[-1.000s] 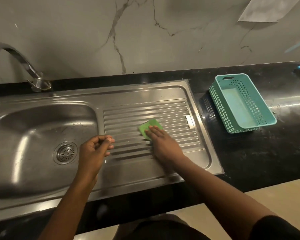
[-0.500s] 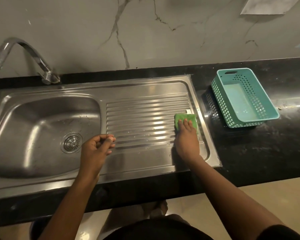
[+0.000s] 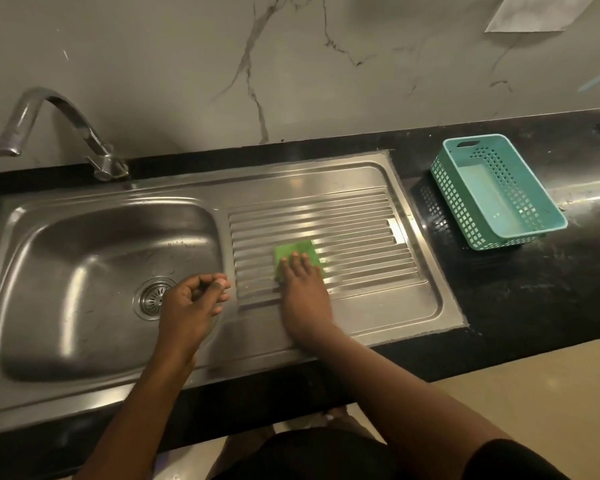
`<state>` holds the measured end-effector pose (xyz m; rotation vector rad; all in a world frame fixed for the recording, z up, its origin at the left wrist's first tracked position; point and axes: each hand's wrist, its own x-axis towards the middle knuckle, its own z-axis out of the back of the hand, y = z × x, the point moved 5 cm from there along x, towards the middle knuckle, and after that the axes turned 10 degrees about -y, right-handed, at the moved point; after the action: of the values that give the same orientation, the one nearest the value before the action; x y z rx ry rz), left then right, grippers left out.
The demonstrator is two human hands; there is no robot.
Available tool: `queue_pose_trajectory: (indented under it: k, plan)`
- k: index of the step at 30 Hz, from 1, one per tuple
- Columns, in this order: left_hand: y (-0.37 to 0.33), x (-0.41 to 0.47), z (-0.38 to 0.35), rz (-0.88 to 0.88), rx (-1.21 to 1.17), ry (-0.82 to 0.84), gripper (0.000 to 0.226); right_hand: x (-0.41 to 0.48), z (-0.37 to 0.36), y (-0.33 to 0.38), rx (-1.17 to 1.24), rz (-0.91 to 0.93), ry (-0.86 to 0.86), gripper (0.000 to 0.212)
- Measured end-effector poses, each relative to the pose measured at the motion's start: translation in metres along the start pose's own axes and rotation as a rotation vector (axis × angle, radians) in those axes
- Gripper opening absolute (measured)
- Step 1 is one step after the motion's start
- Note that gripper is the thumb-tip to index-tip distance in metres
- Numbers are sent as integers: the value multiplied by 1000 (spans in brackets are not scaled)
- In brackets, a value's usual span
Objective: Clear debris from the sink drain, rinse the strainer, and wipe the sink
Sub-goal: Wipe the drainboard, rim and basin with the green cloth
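**Drainboard wipe in progress; strainer seated in drain**

The right hand (image 3: pixel 303 292) lies flat, fingers together and extended, pressing a green scouring pad (image 3: pixel 297 256) onto the ribbed drainboard (image 3: pixel 361 233). The pad sits near the left-centre of the ribbed area, its far edge showing beyond the fingertips. The flat palm appears chosen to spread pressure across the pad so it follows the ridges rather than skipping over them.

The left hand (image 3: pixel 193 304) is held over the divide between basin and drainboard, fingers curled loosely inward toward the thumb. Whether it pinches anything cannot be told; nothing is visible in it. It seems parked clear of the wiping path.

The strainer (image 3: pixel 151 297) sits in the drain at the basin floor, partly hidden by the left hand. It is a round perforated metal disc; no debris can be made out on it at this resolution. The judgement is that the wiping stage is under way.

The sink (image 3: pixel 84 244) is brushed stainless steel with rounded corners and a few droplets near its right wall. A curved metal tap (image 3: pixel 59 109) stands at the rear left edge, not running. The counter (image 3: pixel 534 289) is glossy black stone, smeared. A teal perforated plastic basket (image 3: pixel 496 192) stands on it just beside the drainboard's right edge, apparently empty.
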<state>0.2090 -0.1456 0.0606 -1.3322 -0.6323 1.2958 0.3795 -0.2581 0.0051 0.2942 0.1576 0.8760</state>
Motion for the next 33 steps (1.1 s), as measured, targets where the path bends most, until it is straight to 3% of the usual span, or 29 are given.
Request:
queue_pose_trajectory:
  k: [6, 12, 23, 28, 33]
  plan:
    - [-7, 12, 9, -33, 9, 18, 15, -9, -28, 87, 33, 257, 112, 69]
    - [-9, 15, 10, -45, 33, 41, 11, -14, -25, 56, -13, 417, 100, 63]
    - [-5, 8, -7, -32, 41, 56, 9, -20, 38, -98, -53, 89, -58, 53]
    - [-7, 7, -17, -45, 26, 91, 9, -27, 73, -173, -87, -163, -86, 50]
    - [-7, 8, -19, -57, 36, 112, 10, -33, 69, -174, -22, -339, -145, 51]
